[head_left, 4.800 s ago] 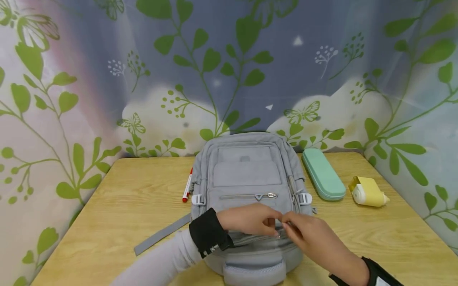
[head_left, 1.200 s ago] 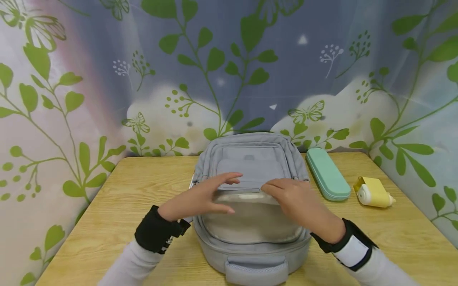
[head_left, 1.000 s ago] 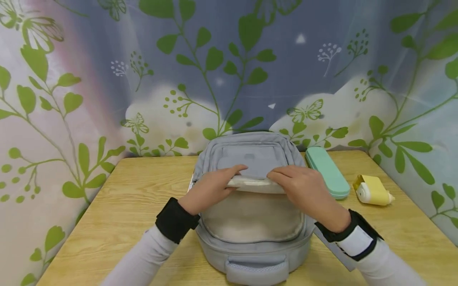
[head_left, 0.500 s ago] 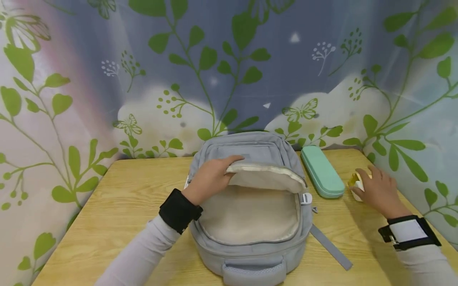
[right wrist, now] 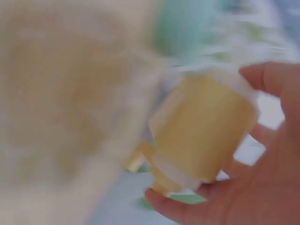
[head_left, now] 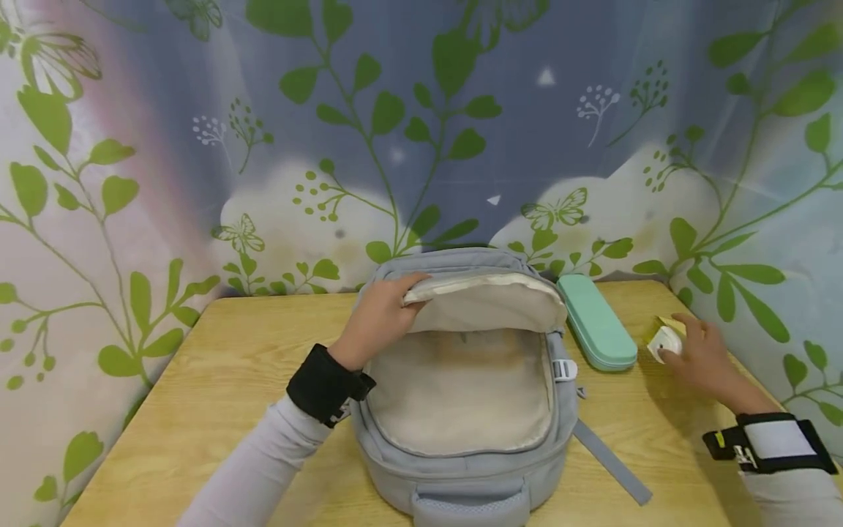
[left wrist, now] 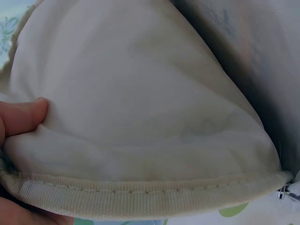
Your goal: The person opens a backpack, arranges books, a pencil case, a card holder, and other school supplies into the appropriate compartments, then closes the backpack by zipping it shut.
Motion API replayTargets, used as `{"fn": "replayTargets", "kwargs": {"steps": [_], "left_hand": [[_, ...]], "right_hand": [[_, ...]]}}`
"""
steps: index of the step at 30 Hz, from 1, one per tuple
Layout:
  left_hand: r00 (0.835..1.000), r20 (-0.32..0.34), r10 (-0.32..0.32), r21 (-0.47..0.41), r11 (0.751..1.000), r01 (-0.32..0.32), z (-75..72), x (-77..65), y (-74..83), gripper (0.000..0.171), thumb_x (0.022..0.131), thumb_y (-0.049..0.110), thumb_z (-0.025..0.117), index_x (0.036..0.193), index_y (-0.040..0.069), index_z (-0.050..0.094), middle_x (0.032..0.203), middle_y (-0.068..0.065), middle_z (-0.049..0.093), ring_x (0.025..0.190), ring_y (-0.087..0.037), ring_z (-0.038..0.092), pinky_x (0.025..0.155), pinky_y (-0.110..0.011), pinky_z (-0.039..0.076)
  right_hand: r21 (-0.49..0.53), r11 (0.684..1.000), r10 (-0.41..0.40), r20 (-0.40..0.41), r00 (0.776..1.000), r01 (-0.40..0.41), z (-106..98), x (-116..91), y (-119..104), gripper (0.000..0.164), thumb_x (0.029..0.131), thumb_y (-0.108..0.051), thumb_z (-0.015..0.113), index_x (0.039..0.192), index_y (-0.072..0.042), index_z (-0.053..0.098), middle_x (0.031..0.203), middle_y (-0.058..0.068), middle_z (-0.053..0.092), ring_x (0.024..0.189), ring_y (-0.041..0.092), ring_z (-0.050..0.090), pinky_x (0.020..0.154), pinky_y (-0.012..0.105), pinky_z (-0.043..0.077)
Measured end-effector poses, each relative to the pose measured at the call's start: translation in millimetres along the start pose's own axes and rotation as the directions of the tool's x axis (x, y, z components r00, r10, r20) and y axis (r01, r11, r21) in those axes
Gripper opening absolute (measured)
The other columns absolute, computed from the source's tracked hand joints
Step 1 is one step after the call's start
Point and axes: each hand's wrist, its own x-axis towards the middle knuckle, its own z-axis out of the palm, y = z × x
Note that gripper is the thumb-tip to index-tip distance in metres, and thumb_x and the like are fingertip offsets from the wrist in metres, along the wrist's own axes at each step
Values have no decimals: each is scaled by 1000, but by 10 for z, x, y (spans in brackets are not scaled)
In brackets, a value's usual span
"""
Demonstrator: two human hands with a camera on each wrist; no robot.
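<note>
A grey backpack (head_left: 461, 468) lies on the table with its front compartment unzipped, showing the cream lining (left wrist: 126, 93). My left hand (head_left: 378, 318) pinches the rim of the lifted flap (head_left: 490, 300), thumb on the lining side in the left wrist view. At the right of the table, my right hand (head_left: 705, 359) grips a small boxy yellow and white item (right wrist: 206, 124) between thumb and fingers. It has a round white side piece and a see-through yellow part; the palm hides much of it in the head view.
A mint-green pencil case (head_left: 598, 322) stands right beside the backpack. A grey strap (head_left: 612, 461) trails over the wooden table (head_left: 263, 351) from a white buckle (head_left: 564, 369). Leaf-patterned cloth (head_left: 448, 183) hangs behind the table and along both sides.
Both hands worked at the backpack's zip, then lifted the flap. My left hand has raised it further back; my right hand let go, moved right and took hold of the yellow and white item.
</note>
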Motion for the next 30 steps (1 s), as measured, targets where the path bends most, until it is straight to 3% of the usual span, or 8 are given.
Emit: {"fn": "replayTargets", "kwargs": {"steps": [4, 8, 12, 15, 17, 19, 24, 30], "left_hand": [[999, -36, -8, -12, 1000, 7, -6, -51, -19, 25, 92, 15, 60, 116, 9, 64, 104, -9, 69, 78, -18, 63, 68, -31, 46], [999, -42, -7, -19, 1000, 6, -30, -54, 10, 26, 92, 16, 59, 117, 10, 63, 104, -8, 69, 76, -16, 62, 67, -29, 44], [999, -32, 23, 3, 1000, -23, -24, 6, 89, 22, 94, 16, 57, 114, 11, 64, 97, -6, 69, 63, -12, 52, 61, -26, 38], [998, -35, 52, 7, 999, -51, -11, 78, 168, 17, 93, 15, 57, 108, 10, 65, 91, -5, 69, 61, -13, 52, 60, -26, 39], [997, -36, 70, 10, 998, -70, -15, 116, 220, 17, 93, 13, 58, 108, 10, 65, 93, -5, 70, 67, -13, 59, 63, -25, 45], [996, -32, 81, -1, 997, -81, -24, 136, 264, 17, 93, 11, 57, 107, 9, 66, 95, -6, 71, 72, -13, 63, 67, -26, 49], [998, -21, 66, -5, 998, -67, -68, 103, 329, 23, 91, 6, 59, 111, 11, 65, 101, -5, 70, 77, -13, 65, 68, -26, 49], [996, -1, 84, 34, 996, -84, -61, 61, 356, 32, 86, -2, 58, 115, 11, 65, 108, -4, 69, 93, -17, 67, 78, -27, 52]], "right_hand": [[147, 958, -260, 67, 963, 248, -185, -142, -543, 49, 91, 0, 54, 132, 11, 30, 117, 36, 34, 114, 35, 31, 81, 50, 33], [329, 893, -413, 328, 850, 308, -198, -284, -1225, 48, 99, -8, 44, 143, -5, 27, 132, 21, 27, 108, -1, 32, 72, 25, 40], [343, 851, -519, 443, 730, 397, 73, -206, -1815, 50, 100, -16, 42, 147, -10, 25, 131, 18, 28, 104, 12, 42, 73, 29, 43], [125, 809, -565, 433, 702, 574, 364, -5, -2159, 49, 99, -23, 47, 144, -9, 31, 131, 19, 33, 106, 28, 47, 79, 38, 46], [-62, 757, -580, 394, 713, 651, 566, 160, -2332, 50, 97, -25, 50, 142, -8, 35, 134, 23, 34, 112, 35, 46, 79, 45, 48], [-164, 756, -543, 385, 747, 634, 740, 316, -2466, 53, 96, -26, 52, 143, -11, 33, 142, 24, 28, 120, 41, 41, 80, 51, 47], [-106, 900, -348, 409, 843, 423, 1101, 630, -2688, 62, 97, -29, 50, 150, -17, 19, 155, 19, 7, 137, 46, 17, 94, 64, 35], [-59, 867, -460, 285, 841, 494, 1529, 906, -2718, 40, 96, -30, 50, 131, -9, 48, 133, 11, 47, 123, 31, 43, 99, 53, 36]]}}
